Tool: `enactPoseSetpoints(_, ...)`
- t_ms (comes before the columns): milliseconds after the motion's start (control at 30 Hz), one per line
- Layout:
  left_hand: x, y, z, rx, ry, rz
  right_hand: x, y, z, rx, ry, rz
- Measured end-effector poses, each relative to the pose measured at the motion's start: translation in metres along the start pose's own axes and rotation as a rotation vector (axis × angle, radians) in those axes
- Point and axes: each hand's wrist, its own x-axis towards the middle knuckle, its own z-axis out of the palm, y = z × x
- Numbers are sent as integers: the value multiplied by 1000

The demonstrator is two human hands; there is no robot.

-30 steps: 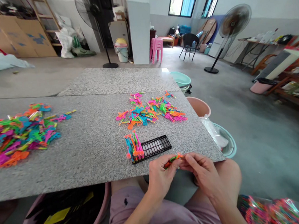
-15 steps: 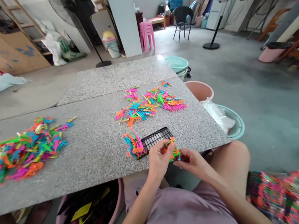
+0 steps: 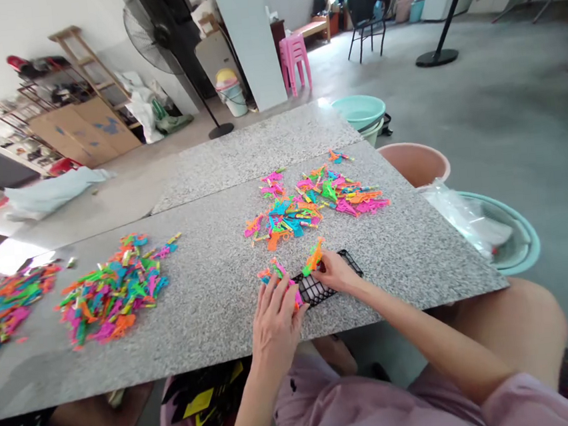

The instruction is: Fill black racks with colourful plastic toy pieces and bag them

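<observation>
My left hand [image 3: 276,314] curves over a row of small colourful plastic toy guns [image 3: 280,267] at the left end of a black plastic basket [image 3: 316,291]. Its fingers lie across the row, with the thumb along the near side. My right hand [image 3: 337,271] pinches a few orange and green toy guns [image 3: 313,257] just above the basket's middle. The basket's right end shows behind that hand. Just beyond lies a loose pile of toy guns [image 3: 289,216] in pink, blue, green and orange.
Another pile of toy guns [image 3: 115,286] lies on the speckled stone table [image 3: 212,300] to the left, with a further heap [image 3: 11,299] beyond it. Basins [image 3: 414,162] stand by the table's right edge. Below is a pink tub [image 3: 171,425] of black items.
My left hand has let go of the bunch and moved onto the row in the basket. My right hand has carried the orange and green toy guns up over the basket. The view has turned left.
</observation>
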Motion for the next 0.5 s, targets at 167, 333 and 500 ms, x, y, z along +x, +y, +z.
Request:
enactPoseSetpoints(167, 1, 0, -2, -40, 5, 16, 17, -2, 25, 70, -100, -103)
enactPoseSetpoints(333, 1, -2, -4, -103, 10, 17, 27, -2, 37, -40, -110, -73)
enactPoseSetpoints(500, 0, -4, -2, -129, 22, 20, 26, 1, 38, -82, -155, -97)
